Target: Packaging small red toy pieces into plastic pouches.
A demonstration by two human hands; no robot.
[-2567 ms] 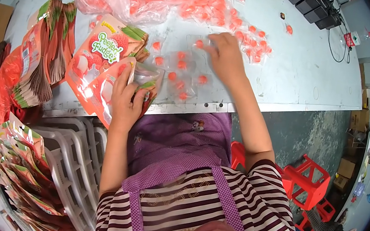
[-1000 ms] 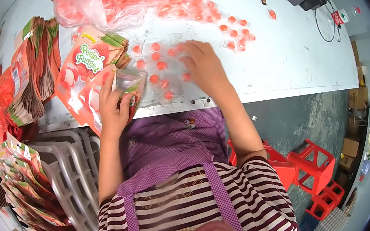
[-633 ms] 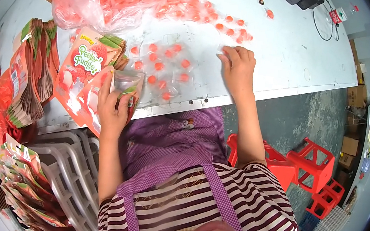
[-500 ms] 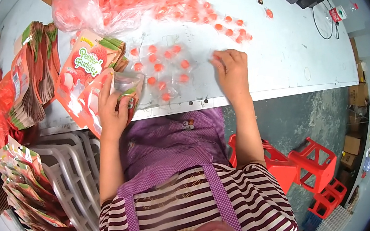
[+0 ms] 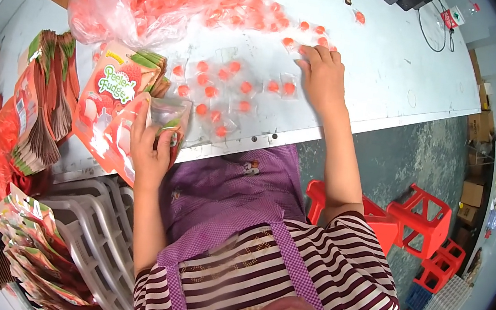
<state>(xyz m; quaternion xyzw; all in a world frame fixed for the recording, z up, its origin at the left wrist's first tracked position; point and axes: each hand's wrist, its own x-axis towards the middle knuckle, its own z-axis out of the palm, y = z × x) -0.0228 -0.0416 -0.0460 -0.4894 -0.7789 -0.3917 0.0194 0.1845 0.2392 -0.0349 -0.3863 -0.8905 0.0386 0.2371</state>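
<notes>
My left hand (image 5: 150, 151) grips an orange-red candy pouch (image 5: 123, 140) by its open mouth, thumb at the silvery inner side. This pouch rests partly over a stack of matching printed pouches (image 5: 107, 87) at the table's edge. To its right, small clear-wrapped red candies (image 5: 210, 92) lie spread in a loose group, with two more (image 5: 281, 88) a little apart. My right hand (image 5: 324, 80) reaches farther out, fingers bent down over a few wrapped candies (image 5: 303, 44) and thumb held apart. Its fingertips partly hide the candies beneath them.
A large clear plastic bag (image 5: 133, 2) spills a heap of wrapped candies across the far table. Bundled pouches (image 5: 47, 95) stand at the left. Grey plastic crates (image 5: 93, 222) and more pouches are below; red stools (image 5: 419, 220) stand on the floor at right.
My right hand has moved away from me and slightly right, onto the farther candies. Two candies now show where it was. My left hand keeps its hold on the pouch.
</notes>
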